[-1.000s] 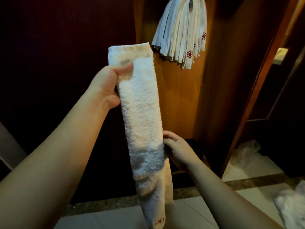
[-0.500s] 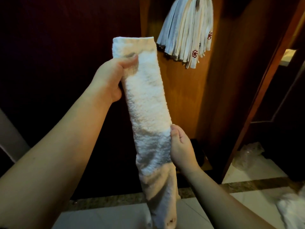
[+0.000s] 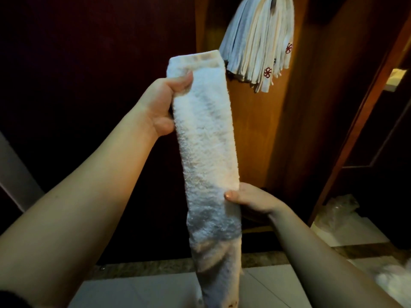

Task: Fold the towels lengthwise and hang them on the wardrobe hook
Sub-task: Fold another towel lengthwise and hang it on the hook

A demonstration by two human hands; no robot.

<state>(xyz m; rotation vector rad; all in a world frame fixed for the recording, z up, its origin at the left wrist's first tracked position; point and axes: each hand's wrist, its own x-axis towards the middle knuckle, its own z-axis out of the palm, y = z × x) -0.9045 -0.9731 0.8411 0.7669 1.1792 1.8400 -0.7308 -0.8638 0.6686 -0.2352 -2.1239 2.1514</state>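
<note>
One head-worn view, aimed forward and down

The scene is seen from the person's head at close range, wide-angled, with both forearms reaching in from the bottom edge. The towel (image 3: 206, 138) is held close before the lens; the wardrobe (image 3: 255, 134) is faced beyond it, and the floor (image 3: 142, 292) is taken in along the bottom.

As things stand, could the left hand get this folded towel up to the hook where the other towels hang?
Probably yes. The left hand grips the folded towel near its top, just below and left of the hanging towels. Nothing lies between them. The hook itself is barely visible at the frame's top.
</note>
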